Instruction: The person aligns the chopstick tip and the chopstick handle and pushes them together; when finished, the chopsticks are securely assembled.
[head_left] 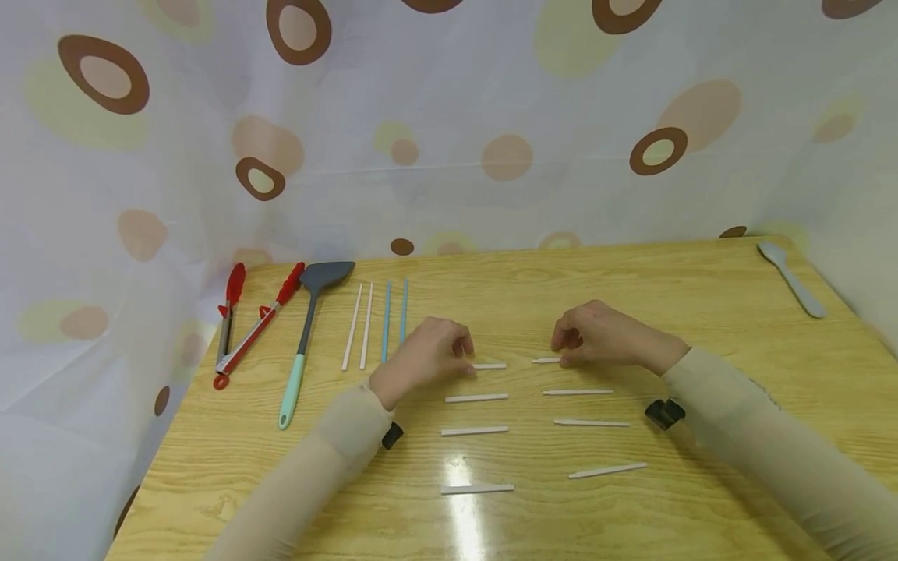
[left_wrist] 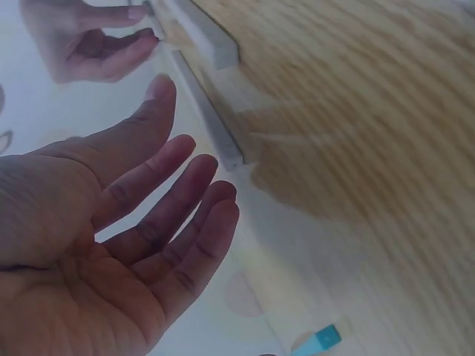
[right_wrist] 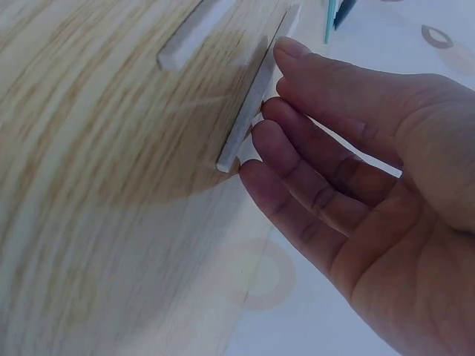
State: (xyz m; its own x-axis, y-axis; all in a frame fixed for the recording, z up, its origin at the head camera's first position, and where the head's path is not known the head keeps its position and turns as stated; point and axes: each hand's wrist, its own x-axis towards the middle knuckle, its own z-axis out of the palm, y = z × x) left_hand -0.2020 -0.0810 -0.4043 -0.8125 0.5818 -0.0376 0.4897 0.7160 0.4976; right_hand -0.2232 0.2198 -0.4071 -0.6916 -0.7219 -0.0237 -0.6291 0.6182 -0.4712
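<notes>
Short white sticks lie on the wooden table in two columns, several in each. At the far end of the left column, my left hand (head_left: 426,354) hovers around one end of a white stick (head_left: 491,366). In the left wrist view its thumb and fingers are spread apart beside that stick (left_wrist: 208,111), with nothing gripped. My right hand (head_left: 605,336) is at the farthest stick (head_left: 545,361) of the right column and covers part of it. Seen from the right wrist, loosely bent fingertips (right_wrist: 267,137) lie along that stick's side (right_wrist: 245,119); whether they touch is unclear.
At the left lie red-tipped tongs (head_left: 256,335), a grey spatula (head_left: 307,319) with a mint handle, white chopsticks (head_left: 367,327) and blue chopsticks (head_left: 387,319). A grey spoon (head_left: 793,280) lies far right. A patterned cloth (head_left: 449,202) hangs behind the table.
</notes>
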